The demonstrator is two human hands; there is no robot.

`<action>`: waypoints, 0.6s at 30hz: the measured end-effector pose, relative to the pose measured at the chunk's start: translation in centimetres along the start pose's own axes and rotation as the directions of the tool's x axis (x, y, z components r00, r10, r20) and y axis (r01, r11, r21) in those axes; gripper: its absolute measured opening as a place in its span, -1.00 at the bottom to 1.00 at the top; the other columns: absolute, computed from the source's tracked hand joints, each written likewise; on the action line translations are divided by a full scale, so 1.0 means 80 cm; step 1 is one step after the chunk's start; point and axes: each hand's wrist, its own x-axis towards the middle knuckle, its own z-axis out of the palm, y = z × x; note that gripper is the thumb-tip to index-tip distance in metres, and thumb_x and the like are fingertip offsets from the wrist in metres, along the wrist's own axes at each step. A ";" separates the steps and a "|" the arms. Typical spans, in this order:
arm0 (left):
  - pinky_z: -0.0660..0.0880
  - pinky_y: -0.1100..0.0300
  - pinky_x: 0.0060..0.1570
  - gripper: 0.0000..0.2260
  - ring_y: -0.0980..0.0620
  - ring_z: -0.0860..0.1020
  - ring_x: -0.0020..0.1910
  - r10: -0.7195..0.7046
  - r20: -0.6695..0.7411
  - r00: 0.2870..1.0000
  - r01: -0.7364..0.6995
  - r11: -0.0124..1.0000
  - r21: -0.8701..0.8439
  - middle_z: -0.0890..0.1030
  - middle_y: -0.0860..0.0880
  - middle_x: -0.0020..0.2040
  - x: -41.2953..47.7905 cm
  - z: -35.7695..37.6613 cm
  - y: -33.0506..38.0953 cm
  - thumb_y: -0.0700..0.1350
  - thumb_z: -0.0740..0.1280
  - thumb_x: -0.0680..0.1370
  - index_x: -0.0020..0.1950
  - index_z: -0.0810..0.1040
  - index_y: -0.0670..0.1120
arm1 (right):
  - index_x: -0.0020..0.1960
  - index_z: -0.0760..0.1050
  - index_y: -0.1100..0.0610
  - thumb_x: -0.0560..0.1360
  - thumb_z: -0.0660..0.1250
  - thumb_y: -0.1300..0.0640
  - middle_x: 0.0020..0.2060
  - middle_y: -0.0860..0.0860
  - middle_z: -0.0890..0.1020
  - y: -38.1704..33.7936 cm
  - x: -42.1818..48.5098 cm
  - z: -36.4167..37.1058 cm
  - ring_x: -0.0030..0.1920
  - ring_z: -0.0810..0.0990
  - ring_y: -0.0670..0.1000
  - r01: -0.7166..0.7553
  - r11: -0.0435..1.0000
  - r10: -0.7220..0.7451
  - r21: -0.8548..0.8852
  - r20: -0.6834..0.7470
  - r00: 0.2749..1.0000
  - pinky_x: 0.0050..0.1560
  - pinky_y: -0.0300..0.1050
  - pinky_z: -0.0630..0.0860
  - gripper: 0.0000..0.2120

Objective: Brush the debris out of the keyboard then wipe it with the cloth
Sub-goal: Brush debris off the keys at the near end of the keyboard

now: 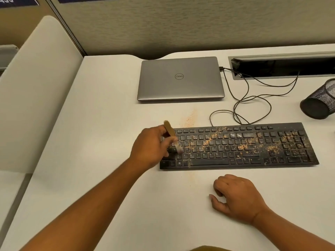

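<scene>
A black keyboard [253, 156] lies across the white desk, sprinkled with orange-brown debris [243, 146] over its middle and right keys. My left hand [150, 147] grips a small brush with a wooden handle [169, 129]; its bristles touch the keys at the keyboard's left end. A thin patch of the same dust [189, 119] lies on the desk just behind the keyboard's left corner. My right hand [235, 196] rests on the desk in front of the keyboard, fingers loosely curled, holding nothing. No cloth is in view.
A closed silver laptop [180, 78] sits behind the keyboard. Black cables [253, 100] loop from it and the keyboard into a cable slot [282, 67] at the back right. A black mesh pen cup [320, 102] lies tipped at the right edge. A partition wall stands behind.
</scene>
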 end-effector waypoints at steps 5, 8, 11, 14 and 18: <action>0.55 0.21 -0.15 -0.84 0.16 0.62 -0.43 -0.039 -0.009 0.999 0.039 0.999 0.024 0.67 0.13 -0.13 -0.005 0.011 -0.002 0.04 0.34 0.60 0.14 0.61 0.04 | -0.30 0.33 0.00 0.40 0.32 -0.15 -0.41 -0.13 0.43 -0.001 -0.001 -0.001 -0.40 0.41 -0.03 0.004 1.000 -0.004 -0.001 0.001 1.000 -0.36 -0.22 0.23 -0.72; 0.56 0.21 -0.15 -0.88 0.19 0.61 -0.44 -0.016 -0.052 0.999 0.016 1.000 0.009 0.64 0.17 -0.18 -0.006 0.007 -0.002 0.04 0.35 0.59 0.09 0.60 0.08 | -0.30 0.33 0.00 0.39 0.32 -0.15 -0.41 -0.13 0.43 -0.001 -0.001 -0.002 -0.40 0.41 -0.03 0.001 1.000 -0.001 0.004 0.000 1.000 -0.37 -0.22 0.25 -0.72; 0.58 0.15 -0.13 -0.95 0.16 0.62 -0.43 -0.021 -0.180 0.983 0.024 1.000 0.012 0.68 0.09 -0.16 0.002 0.003 -0.002 0.03 0.35 0.60 0.03 0.58 0.10 | -0.30 0.34 0.00 0.40 0.32 -0.15 -0.41 -0.13 0.44 -0.001 -0.001 -0.002 -0.40 0.41 -0.03 0.003 1.000 -0.003 0.003 -0.003 1.000 -0.36 -0.22 0.24 -0.72; 0.51 0.29 -0.18 -0.84 0.14 0.62 -0.43 -0.046 0.029 0.999 0.046 0.999 0.014 0.69 0.06 -0.10 0.002 0.009 0.001 0.00 0.35 0.60 0.14 0.60 0.01 | -0.30 0.34 0.00 0.40 0.31 -0.15 -0.41 -0.13 0.44 -0.001 -0.001 -0.002 -0.40 0.42 -0.03 0.009 1.000 -0.009 -0.001 -0.008 1.000 -0.36 -0.23 0.23 -0.73; 0.55 0.23 -0.12 -0.85 0.19 0.62 -0.42 -0.013 -0.109 0.994 0.009 0.999 -0.033 0.64 0.13 -0.28 0.003 0.008 0.005 0.01 0.34 0.60 0.13 0.62 0.03 | -0.30 0.34 0.00 0.40 0.31 -0.15 -0.41 -0.13 0.44 -0.001 0.000 -0.003 -0.40 0.42 -0.04 0.007 1.000 -0.007 -0.002 -0.003 1.000 -0.36 -0.24 0.24 -0.73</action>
